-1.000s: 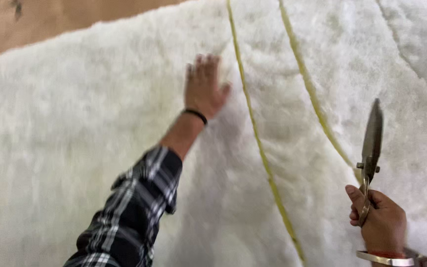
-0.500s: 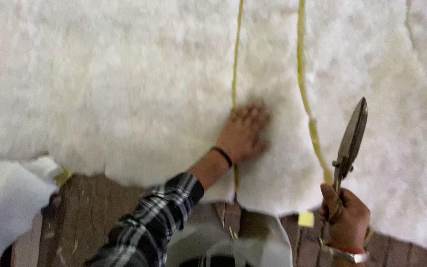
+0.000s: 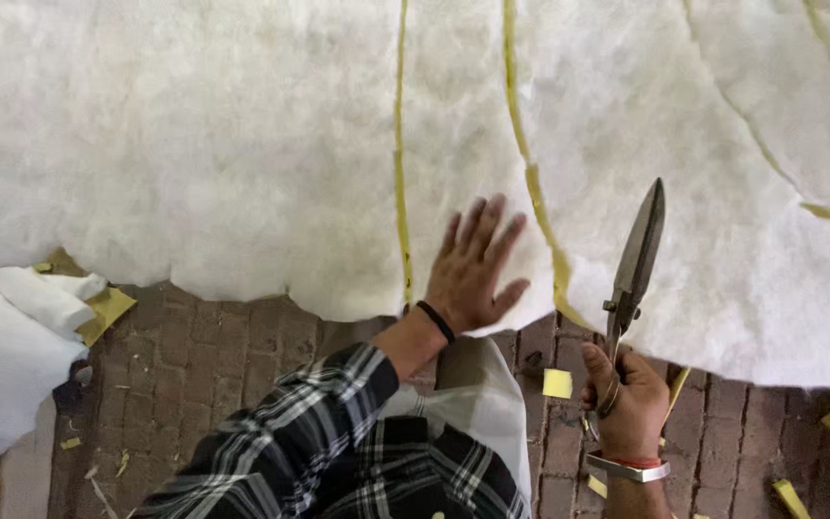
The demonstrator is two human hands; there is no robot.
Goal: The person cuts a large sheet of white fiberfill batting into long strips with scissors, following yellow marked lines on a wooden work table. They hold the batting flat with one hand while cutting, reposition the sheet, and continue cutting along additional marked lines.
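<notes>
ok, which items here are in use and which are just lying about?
In use:
left hand, flat on the white batting
right hand, gripping shears, blades closed, pointing up
yellow cut lines in the batting

Lying about:
yellow scraps on the brick floor
white offcut at left

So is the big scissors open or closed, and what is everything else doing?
Large metal shears: blades closed, pointing up, held upright.
Right hand: gripped around the shears' handles.
Left hand: flat, fingers spread, pressing on the fluffy white padding sheet.
Padding sheet: spread out flat, split into strips along yellow lines, edge ragged.
Yellow scraps: loose on the brick floor.
</notes>
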